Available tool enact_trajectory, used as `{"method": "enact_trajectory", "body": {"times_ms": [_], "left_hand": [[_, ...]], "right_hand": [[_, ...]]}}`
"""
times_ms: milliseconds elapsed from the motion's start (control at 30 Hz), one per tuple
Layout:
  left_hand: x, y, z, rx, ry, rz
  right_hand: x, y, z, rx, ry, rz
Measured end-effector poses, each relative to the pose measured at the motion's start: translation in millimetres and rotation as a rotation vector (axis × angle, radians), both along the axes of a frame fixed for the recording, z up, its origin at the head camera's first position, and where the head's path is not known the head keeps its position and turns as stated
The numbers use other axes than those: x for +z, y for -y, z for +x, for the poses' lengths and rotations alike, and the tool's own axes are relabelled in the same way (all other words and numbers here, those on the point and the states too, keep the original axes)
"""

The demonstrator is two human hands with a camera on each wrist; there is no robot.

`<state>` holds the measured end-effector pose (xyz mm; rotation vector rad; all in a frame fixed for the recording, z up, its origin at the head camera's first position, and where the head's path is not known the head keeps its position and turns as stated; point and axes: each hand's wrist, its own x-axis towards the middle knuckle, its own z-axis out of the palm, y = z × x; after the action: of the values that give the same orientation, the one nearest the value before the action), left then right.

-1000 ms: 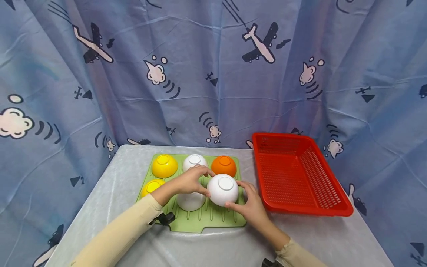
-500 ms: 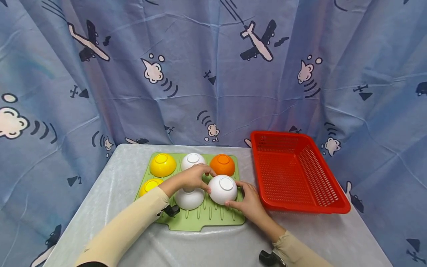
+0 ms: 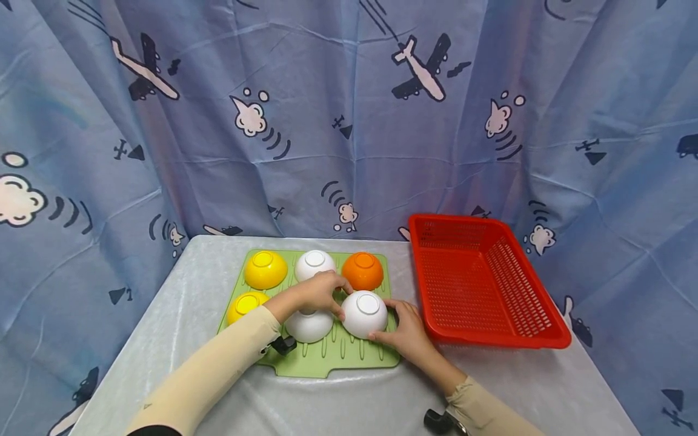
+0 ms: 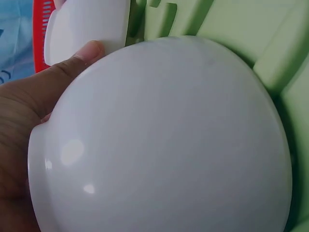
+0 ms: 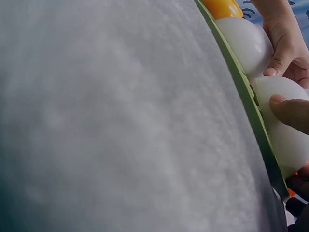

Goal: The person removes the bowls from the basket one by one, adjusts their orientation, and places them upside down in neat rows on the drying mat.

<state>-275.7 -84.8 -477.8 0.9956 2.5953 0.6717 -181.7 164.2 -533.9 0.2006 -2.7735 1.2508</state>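
An upside-down white bowl [image 3: 361,322] sits at the front right of the ribbed green drying mat [image 3: 357,358], its rim at the mat. My left hand [image 3: 320,292] holds its left side between thumb and fingers. From the right, my right hand [image 3: 409,332] grips the same bowl, with its thumb [image 5: 292,113] near the front. Just left of it stands another upturned white bowl [image 3: 309,330], partly covered by my left hand and large in the left wrist view. An orange bowl [image 3: 362,272] is behind my fingers.
Two upturned yellow bowls [image 3: 265,272] line the mat's left side, the front one partly behind my left arm. A white bowl [image 3: 314,263] stands at the back middle. To the right, a red perforated basket [image 3: 425,303] rests on the cloth-covered table; a curtain [image 3: 305,151] hangs behind.
Both hands have brought the white bowl slightly down and toward the front right of the mat. They still hold it, and the other bowls keep their places.
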Motion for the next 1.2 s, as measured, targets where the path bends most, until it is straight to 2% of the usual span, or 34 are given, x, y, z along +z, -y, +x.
{"method": "enact_trajectory", "body": {"times_ms": [400, 533, 733, 1067, 1200], "left_hand": [[2.9, -8, 1.1, -0.001, -0.028, -0.074], [2.9, -7, 1.0, -0.011, -0.007, -0.080], [1.3, -5, 1.5, -0.030, 0.001, -0.076], [1.0, 0, 4.8, -0.013, -0.070, -0.039], [7.0, 4, 9.6, -0.025, -0.102, -0.004]], "right_hand": [[-0.6, -3, 0.4, 0.003, -0.001, 0.025], [1.1, -3, 1.2, 0.007, 0.005, 0.032], [2.1, -4, 2.7, 0.017, 0.009, 0.051], [7.6, -5, 4.1, 0.049, 0.001, 0.028], [10.9, -4, 5.7, 0.076, -0.041, 0.005]]}}
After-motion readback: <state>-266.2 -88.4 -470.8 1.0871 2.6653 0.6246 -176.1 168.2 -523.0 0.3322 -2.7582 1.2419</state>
